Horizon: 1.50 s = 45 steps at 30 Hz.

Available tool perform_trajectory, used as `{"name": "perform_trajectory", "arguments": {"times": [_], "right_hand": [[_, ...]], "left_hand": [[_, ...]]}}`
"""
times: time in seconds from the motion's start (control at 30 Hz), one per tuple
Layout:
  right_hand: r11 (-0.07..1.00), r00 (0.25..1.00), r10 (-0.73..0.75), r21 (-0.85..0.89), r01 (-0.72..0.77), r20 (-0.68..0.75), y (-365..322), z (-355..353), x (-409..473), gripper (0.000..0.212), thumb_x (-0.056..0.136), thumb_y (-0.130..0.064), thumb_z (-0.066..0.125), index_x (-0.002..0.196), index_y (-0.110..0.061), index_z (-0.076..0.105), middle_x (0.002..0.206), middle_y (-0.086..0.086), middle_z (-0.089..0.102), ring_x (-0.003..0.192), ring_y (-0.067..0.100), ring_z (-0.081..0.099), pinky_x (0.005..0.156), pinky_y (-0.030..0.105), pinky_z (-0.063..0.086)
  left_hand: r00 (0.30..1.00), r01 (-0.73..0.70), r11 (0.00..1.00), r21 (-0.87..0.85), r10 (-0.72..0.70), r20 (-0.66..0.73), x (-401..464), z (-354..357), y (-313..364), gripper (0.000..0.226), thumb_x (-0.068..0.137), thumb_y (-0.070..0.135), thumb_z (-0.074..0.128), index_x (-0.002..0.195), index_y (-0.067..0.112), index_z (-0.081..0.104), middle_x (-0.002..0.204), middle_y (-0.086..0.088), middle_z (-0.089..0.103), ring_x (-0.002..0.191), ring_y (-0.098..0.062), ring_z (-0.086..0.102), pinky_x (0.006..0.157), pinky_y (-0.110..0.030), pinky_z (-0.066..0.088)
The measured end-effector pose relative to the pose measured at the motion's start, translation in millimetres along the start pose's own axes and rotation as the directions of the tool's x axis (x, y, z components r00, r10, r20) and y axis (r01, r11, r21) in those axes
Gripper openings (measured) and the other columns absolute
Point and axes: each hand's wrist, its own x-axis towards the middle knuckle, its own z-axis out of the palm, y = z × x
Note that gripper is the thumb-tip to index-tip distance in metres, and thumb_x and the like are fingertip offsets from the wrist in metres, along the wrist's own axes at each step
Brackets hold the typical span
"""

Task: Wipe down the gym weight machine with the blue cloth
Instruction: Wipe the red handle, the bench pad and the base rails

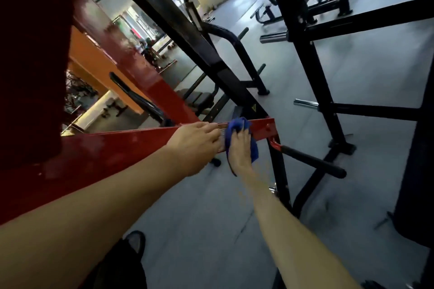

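Observation:
A red arm [117,148] of the weight machine runs from the lower left to the middle of the view. Near its far end my right hand [239,150] presses the blue cloth [234,125] flat against the arm, fingers laid over the cloth. The cloth wraps over the arm's top edge and hangs down past my palm. Just left of it my left hand [195,143] rests on the same arm, fingers curled over its top edge. A red bracket with a black padded handle [312,159] sticks out below the arm's end.
A black slanted frame post [178,28] crosses behind the red arm. A black rack [312,58] with chrome plate pegs [305,102] stands to the right on the grey floor [211,206]. My dark shoe [135,244] shows at the bottom. A dark bulky shape fills the right edge.

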Motion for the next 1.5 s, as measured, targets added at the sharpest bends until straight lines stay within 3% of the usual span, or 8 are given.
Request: {"name": "perform_trajectory", "arguments": {"times": [0.13, 0.4, 0.63, 0.93, 1.3, 1.37, 1.43, 1.5], "right_hand": [[0.854, 0.994, -0.103, 0.515, 0.076, 0.023, -2, 16, -55, 0.072, 0.098, -0.061, 0.042, 0.156, -0.022, 0.028, 0.155, 0.008, 0.038, 0.137, 0.024, 0.046, 0.11, 0.043, 0.044], [0.999, 0.998, 0.045, 0.004, -0.044, -0.054, 56, -11, 66, 0.054, 0.109, -0.029, 0.021, 0.159, -0.01, 0.013, 0.166, 0.012, 0.008, 0.154, 0.027, 0.003, 0.125, 0.042, -0.001], [0.938, 0.995, 0.091, -0.333, -0.101, -0.045, 123, -23, 145, 0.051, 0.107, -0.013, 0.028, 0.156, -0.003, 0.019, 0.164, 0.02, 0.011, 0.153, 0.036, 0.001, 0.123, 0.046, -0.003], [0.78, 0.808, 0.587, 0.306, -0.546, -0.055, 177, -41, 237, 0.062, 0.076, -0.047, 0.027, 0.118, -0.019, 0.063, 0.112, 0.011, 0.064, 0.106, 0.037, 0.063, 0.096, 0.055, 0.051], [0.488, 0.852, 0.519, 0.793, -0.364, 0.071, 133, -108, 162, 0.03, 0.106, -0.033, 0.04, 0.107, -0.01, 0.061, 0.1, 0.012, 0.067, 0.09, 0.026, 0.065, 0.075, 0.041, 0.055], [0.724, 0.934, 0.356, 0.639, -0.261, -0.021, 118, -132, 147, 0.03, 0.108, -0.031, 0.039, 0.105, -0.012, 0.062, 0.092, 0.008, 0.068, 0.082, 0.022, 0.066, 0.073, 0.036, 0.055], [0.988, 0.992, 0.123, 0.088, -0.124, 0.013, 108, -148, 131, 0.029, 0.108, -0.029, 0.037, 0.103, -0.015, 0.061, 0.09, 0.002, 0.063, 0.08, 0.017, 0.06, 0.072, 0.029, 0.047], [0.845, 0.962, 0.094, -0.532, 0.06, 0.258, 121, -142, 120, 0.028, 0.107, -0.027, 0.036, 0.123, -0.014, 0.056, 0.121, 0.011, 0.061, 0.105, 0.028, 0.06, 0.09, 0.038, 0.048]], "left_hand": [[1.0, 0.02, 1.0, -0.019, -0.02, 0.01, 32, 10, 5, 0.062, 0.098, 0.023, 0.056, 0.155, 0.015, 0.033, 0.162, -0.006, 0.031, 0.153, -0.023, 0.02, 0.127, -0.04, 0.015], [0.997, 0.05, 0.997, -0.059, -0.047, 0.055, 96, 29, 15, 0.06, 0.098, 0.035, 0.058, 0.153, 0.024, 0.037, 0.161, -0.008, 0.031, 0.153, -0.029, 0.019, 0.123, -0.044, 0.026], [0.995, 0.039, 0.995, -0.091, -0.03, 0.09, 171, 51, 29, 0.06, 0.097, 0.032, 0.062, 0.152, 0.022, 0.042, 0.16, -0.008, 0.035, 0.153, -0.031, 0.021, 0.12, -0.046, 0.032], [0.997, -0.018, 0.998, -0.055, 0.022, 0.072, 219, 71, 38, 0.063, 0.092, 0.034, 0.072, 0.147, 0.017, 0.047, 0.156, -0.017, 0.038, 0.15, -0.042, 0.024, 0.117, -0.052, 0.034], [1.0, 0.009, 1.0, -0.023, -0.008, 0.029, 219, 68, 43, 0.053, 0.09, 0.036, 0.072, 0.138, 0.02, 0.056, 0.145, -0.014, 0.05, 0.141, -0.042, 0.037, 0.113, -0.053, 0.035], [0.999, 0.037, 0.999, 0.008, -0.037, 0.028, 220, 67, 50, 0.052, 0.089, 0.036, 0.072, 0.136, 0.02, 0.058, 0.14, -0.014, 0.053, 0.135, -0.042, 0.042, 0.11, -0.055, 0.036], [0.998, 0.054, 0.998, 0.041, -0.055, 0.032, 223, 66, 56, 0.046, 0.09, 0.036, 0.068, 0.132, 0.019, 0.06, 0.133, -0.014, 0.054, 0.127, -0.045, 0.044, 0.106, -0.059, 0.037], [0.997, 0.062, 0.994, 0.085, -0.065, 0.031, 227, 66, 62, 0.039, 0.092, 0.037, 0.063, 0.127, 0.018, 0.062, 0.126, -0.015, 0.054, 0.122, -0.047, 0.043, 0.1, -0.061, 0.038]]}}
